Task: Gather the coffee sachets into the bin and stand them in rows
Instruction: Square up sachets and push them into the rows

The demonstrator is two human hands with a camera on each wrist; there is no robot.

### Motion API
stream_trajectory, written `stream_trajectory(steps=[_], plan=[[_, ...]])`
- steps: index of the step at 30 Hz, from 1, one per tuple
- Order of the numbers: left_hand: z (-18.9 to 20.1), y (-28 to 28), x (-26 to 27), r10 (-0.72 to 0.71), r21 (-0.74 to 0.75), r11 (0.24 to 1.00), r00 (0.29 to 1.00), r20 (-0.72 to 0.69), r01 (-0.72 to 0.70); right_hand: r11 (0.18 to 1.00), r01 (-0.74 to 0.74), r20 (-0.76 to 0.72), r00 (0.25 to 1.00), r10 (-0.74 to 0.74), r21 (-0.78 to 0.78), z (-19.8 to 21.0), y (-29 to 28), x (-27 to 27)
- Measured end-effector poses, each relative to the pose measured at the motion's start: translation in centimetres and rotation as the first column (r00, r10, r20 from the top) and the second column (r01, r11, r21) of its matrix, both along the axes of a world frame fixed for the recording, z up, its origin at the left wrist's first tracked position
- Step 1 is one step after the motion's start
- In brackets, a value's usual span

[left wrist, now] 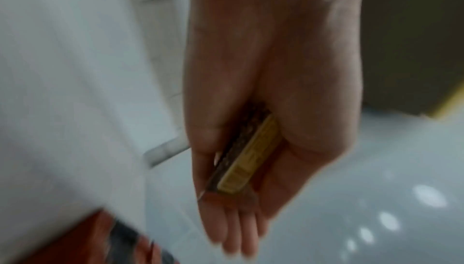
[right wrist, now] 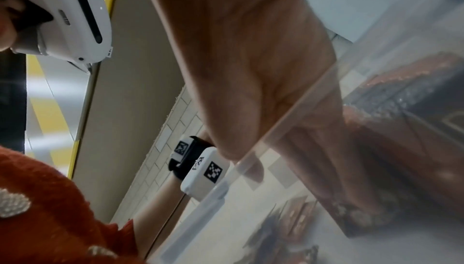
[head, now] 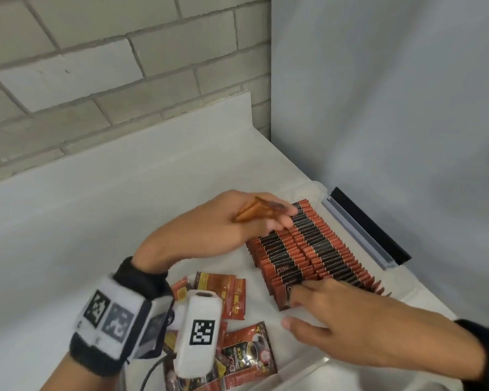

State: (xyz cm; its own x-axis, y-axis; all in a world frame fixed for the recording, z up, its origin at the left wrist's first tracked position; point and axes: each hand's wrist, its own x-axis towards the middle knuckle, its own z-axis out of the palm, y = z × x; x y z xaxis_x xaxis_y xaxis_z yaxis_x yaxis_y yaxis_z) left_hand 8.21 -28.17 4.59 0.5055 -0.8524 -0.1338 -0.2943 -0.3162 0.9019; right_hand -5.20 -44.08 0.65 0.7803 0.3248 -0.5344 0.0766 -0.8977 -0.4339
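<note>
Over the standing rows [head: 316, 249], the left hand [head: 209, 230] pinches sachets [head: 254, 211]; slot them upright while the right hand [head: 350, 331], fingers apparently flat, steadies the rows.

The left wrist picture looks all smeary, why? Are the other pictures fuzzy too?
Left wrist view: motion blur smears the left hand and the sachet it holds; bright glare spots dot the floor. Head view: mostly sharp, the standing sachet rows read clearly, though both hands look slightly soft. Right wrist view: the clear bin wall hazes the sachets behind it.

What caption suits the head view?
Left hand brings coffee sachets to standing rows steadied by right hand.
</note>
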Motion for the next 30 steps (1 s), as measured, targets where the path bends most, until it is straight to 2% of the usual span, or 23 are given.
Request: stream_trajectory(steps=[2, 4, 5, 7, 11, 13, 14, 16, 17, 18, 20, 23, 24, 27, 30], plan=[[0.8, -0.3, -1.5, -0.256, 0.262, 0.941, 0.956, 0.146, 0.213, 1.000, 0.003, -0.023, 1.000, -0.004, -0.024, 0.2, -0.1, 0.2], [0.6, -0.5, -2.8, -0.438, 0.446, 0.832, 0.885, 0.159, 0.331, 1.000, 0.000, -0.035, 0.999, 0.000, -0.001, 0.1, -0.2, 0.3], [0.3, -0.6, -3.4, -0.484, 0.502, 0.791, 0.860, 0.162, 0.350, 1.000, 0.004, -0.043, 0.999, -0.003, 0.013, 0.1, -0.1, 0.3], [-0.2, -0.5, -3.9, -0.502, 0.571, 0.754, 0.845, 0.184, 0.324, 0.999, 0.018, -0.043, 0.999, -0.016, 0.036, 0.1, -0.1, 0.3], [-0.3, -0.1, -3.9, -0.473, 0.571, 0.768, 0.859, 0.197, 0.292, 0.999, 0.037, -0.043, 0.998, -0.035, 0.038, 0.1, -0.1, 0.1], [0.2, 0.2, -3.9, -0.409, 0.516, 0.807, 0.902, 0.137, 0.287, 0.999, 0.039, -0.051, 0.998, -0.038, 0.028, 0.1, -0.1, 0.2], [0.3, 0.4, -3.9, -0.319, 0.485, 0.845, 0.940, 0.122, 0.224, 0.999, 0.038, -0.051, 0.998, -0.036, 0.022, 0.2, 0.0, 0.2], [-0.3, 1.3, -3.3, -0.001, 0.419, 0.907, 0.996, 0.084, -0.035, 0.999, 0.033, -0.053, 0.998, -0.032, 0.013, 0.2, 0.0, 0.2], [-0.9, 1.8, -3.0, 0.178, 0.402, 0.898, 0.983, 0.043, -0.180, 1.000, 0.030, -0.057, 0.998, -0.029, 0.008, 0.2, 0.0, 0.3], [-1.4, 2.1, -2.9, 0.320, 0.410, 0.867, 0.947, -0.023, -0.283, 1.000, 0.026, -0.058, 0.998, -0.025, 0.004, 0.2, 0.0, 0.3], [-2.6, 2.3, -3.6, 0.504, 0.472, 0.808, 0.828, -0.245, -0.352, 1.000, 0.023, -0.052, 0.998, -0.023, 0.005, 0.1, 0.0, 0.3], [-4.3, 1.4, -5.2, 0.615, 0.460, 0.788, 0.546, -0.569, -0.408, 1.000, 0.028, -0.055, 0.998, -0.028, 0.003, 0.0, 0.0, 0.4], [-4.8, 1.0, -5.5, 0.611, 0.449, 0.791, 0.486, -0.625, -0.416, 1.000, 0.028, -0.057, 0.998, -0.028, -0.001, 0.0, 0.0, 0.4], [-5.6, 0.6, -5.7, 0.615, 0.450, 0.780, 0.402, -0.678, -0.435, 0.999, 0.043, -0.055, 0.998, -0.043, 0.002, -0.2, 0.1, 0.4], [-5.9, 0.9, -5.4, 0.663, 0.461, 0.725, 0.337, -0.669, -0.512, 0.999, 0.042, -0.036, 0.998, -0.042, -0.007, -0.4, 0.1, 0.3]])
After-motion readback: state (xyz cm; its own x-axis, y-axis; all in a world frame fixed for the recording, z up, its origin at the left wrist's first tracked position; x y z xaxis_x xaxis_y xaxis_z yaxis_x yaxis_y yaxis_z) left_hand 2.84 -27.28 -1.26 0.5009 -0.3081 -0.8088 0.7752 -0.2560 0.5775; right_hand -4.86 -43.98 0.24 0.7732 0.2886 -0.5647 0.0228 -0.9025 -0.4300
